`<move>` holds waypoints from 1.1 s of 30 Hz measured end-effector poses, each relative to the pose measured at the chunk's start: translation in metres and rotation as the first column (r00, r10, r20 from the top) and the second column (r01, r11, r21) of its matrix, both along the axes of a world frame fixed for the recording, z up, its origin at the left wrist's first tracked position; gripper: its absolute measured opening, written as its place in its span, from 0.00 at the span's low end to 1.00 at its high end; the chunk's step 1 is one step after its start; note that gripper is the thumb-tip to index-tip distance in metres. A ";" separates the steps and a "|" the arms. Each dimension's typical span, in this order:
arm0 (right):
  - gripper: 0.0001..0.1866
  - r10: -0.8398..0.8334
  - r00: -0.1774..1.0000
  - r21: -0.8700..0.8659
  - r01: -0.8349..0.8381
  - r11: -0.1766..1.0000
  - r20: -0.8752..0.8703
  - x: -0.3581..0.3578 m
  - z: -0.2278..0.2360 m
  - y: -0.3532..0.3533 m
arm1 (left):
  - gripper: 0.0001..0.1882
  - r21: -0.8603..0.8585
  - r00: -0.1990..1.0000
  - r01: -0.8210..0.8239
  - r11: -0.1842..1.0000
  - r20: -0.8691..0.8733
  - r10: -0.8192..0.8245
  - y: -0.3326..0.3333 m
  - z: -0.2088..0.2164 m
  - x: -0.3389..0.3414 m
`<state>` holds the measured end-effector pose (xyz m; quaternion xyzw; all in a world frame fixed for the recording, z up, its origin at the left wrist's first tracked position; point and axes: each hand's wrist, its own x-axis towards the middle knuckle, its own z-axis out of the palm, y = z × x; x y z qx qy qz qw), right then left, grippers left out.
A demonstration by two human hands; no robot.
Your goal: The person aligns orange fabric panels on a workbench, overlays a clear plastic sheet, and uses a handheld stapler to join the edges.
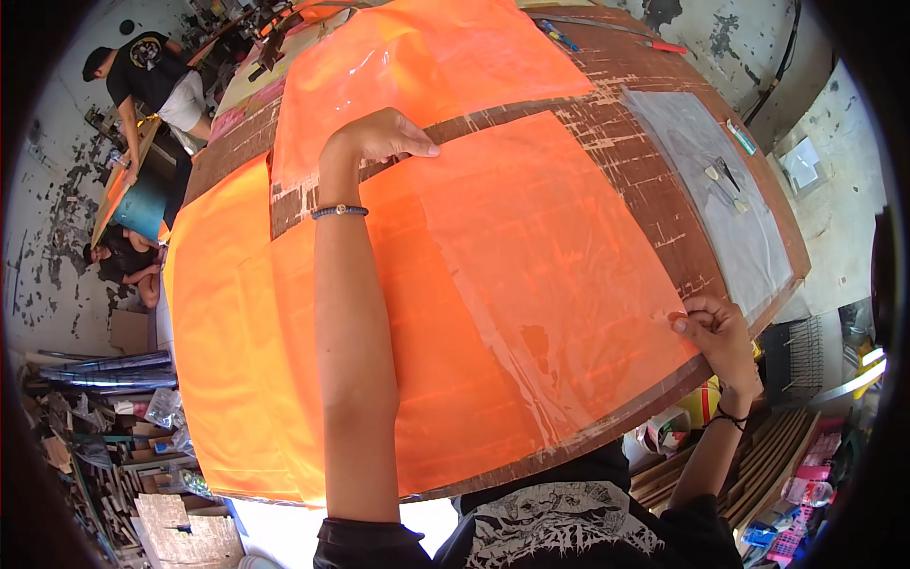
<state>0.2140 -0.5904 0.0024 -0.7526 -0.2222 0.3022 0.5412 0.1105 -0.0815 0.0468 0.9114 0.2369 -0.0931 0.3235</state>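
Observation:
A clear plastic sheet (540, 284) lies over the right part of an orange fabric piece (408, 284), with shiny wrinkles along its lower left part. My left hand (384, 137) reaches across to the far edge, its fingers closed in a pinch at the sheet's far left corner. At the near right corner my right hand (716, 337) pinches the sheet between thumb and fingers. Whether the fabric beneath is caught in either pinch, I cannot tell. More orange fabric (218, 351) spreads out under my left forearm and to its left.
The worn brown table (664, 228) carries another orange sheet (455, 57) at the far side. Scissors (728, 185) lie on a greyish plastic sheet (697, 161) at right. A red-handled tool (668, 46) rests at the far edge. Two people are at left; wood scraps (185, 531) lie below.

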 end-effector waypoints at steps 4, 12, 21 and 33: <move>0.11 0.021 1.000 0.009 -0.021 1.000 -0.023 0.001 0.001 -0.001 | 0.23 0.010 0.999 -0.020 1.000 -0.048 0.021 -0.002 0.000 0.002; 0.12 0.026 0.998 0.010 -0.026 1.000 -0.053 -0.006 0.010 0.003 | 0.26 -0.016 0.998 0.026 1.000 -0.064 -0.027 0.014 -0.008 0.004; 0.15 -0.126 0.992 0.038 0.126 0.991 -0.002 -0.033 0.008 -0.010 | 0.28 0.027 0.983 -0.015 1.000 -0.182 0.019 -0.018 0.011 0.022; 0.17 -0.288 0.957 0.083 0.285 0.955 0.022 -0.050 0.005 -0.010 | 0.22 0.185 0.921 -0.130 0.974 0.387 0.050 -0.080 -0.045 0.087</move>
